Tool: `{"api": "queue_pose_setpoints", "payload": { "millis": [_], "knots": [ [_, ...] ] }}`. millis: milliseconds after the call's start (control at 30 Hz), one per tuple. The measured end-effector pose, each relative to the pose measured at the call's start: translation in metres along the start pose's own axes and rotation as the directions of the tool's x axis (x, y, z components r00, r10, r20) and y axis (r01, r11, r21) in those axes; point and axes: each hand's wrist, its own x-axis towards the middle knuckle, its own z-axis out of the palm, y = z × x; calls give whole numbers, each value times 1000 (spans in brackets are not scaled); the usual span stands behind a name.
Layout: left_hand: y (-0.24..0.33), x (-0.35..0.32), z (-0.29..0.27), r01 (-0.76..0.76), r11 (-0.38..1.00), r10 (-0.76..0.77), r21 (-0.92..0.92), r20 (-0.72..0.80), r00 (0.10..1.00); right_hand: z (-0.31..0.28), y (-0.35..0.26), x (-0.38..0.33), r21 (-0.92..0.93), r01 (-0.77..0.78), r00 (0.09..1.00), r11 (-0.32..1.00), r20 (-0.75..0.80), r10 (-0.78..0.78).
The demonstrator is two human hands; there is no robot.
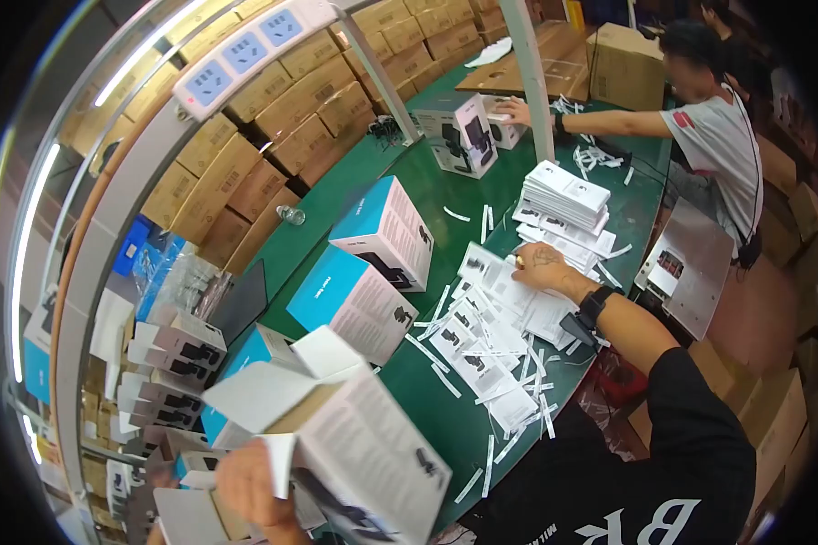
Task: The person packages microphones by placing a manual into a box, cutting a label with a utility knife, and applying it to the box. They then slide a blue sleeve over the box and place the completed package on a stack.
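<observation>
A tall white box (pixel 377 454) with its top flaps raised stands tilted in the lower middle. My left hand (pixel 250 481), a little blurred, is closed at its near-left edge, with a white flap hiding part of the fingers. My right hand (pixel 543 266), wearing a black watch, reaches across the table with bent fingers closed on a printed leaflet (pixel 491 270). Around it lie more loose leaflets (pixel 482 363), fanned out. Just beyond the hand is a stack of folded leaflets (pixel 565 195).
Blue-and-white boxes (pixel 359 304) stand in a row on the green table (pixel 336 234). Paper strips (pixel 491 463) are strewn about. Open boxes (pixel 186 350) line the left. A co-worker's hand (pixel 515 112) touches a box at the back. A metal post (pixel 529 82) rises from the table.
</observation>
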Motion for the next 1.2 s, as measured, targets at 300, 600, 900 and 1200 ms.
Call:
{"api": "queue_pose_setpoints", "payload": {
  "millis": [300,600,900,1200],
  "knots": [
    [75,-85,-6,193,962,-192,-195,21,981,-104,-179,-142,794,521,816,313,-571,88],
    [101,-107,-62,402,871,-377,-283,141,915,-11,-345,-230,192,903,419,383,-206,-884],
    [104,-141,-88,464,883,-462,-71,36,886,0,-333,-265,84,956,292,282,-162,-943],
    [116,-133,-44,688,542,-824,-482,-146,547,-33,-239,-223,669,528,835,523,-295,-465]
  ]
}}
